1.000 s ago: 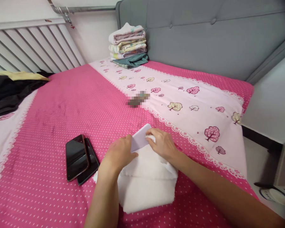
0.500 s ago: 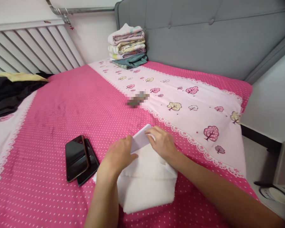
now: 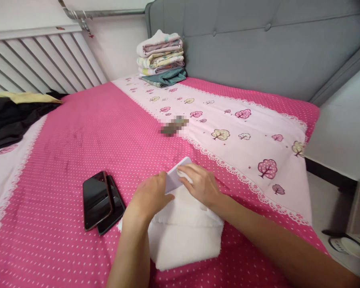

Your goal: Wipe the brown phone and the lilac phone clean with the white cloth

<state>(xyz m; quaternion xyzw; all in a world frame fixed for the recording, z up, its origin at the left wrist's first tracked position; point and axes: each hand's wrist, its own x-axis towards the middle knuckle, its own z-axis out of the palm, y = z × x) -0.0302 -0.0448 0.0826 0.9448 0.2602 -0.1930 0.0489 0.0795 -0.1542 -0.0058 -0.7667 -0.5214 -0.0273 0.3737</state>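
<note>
A folded white fluffy cloth lies on the bed in front of me. Out of its far end sticks a flat, pale lilac-white board with rounded corners; the cloth covers the rest of it. My left hand grips the left side of the board, thumb resting on the cloth and fingers along the board's edge. With its fingertips, my right hand pinches the cloth's far edge against the face of the board. The thumb of that hand is partly hidden.
Two dark phones, the upper phone overlapping the lower, lie left of my left forearm. A stack of folded clothes stands by the grey headboard. A blurred small object is on the pink bedspread. Dark clothes lie far left.
My right hand has shifted left across the board, drawing the cloth's edge with it. My left hand and the board have stayed in place.
</note>
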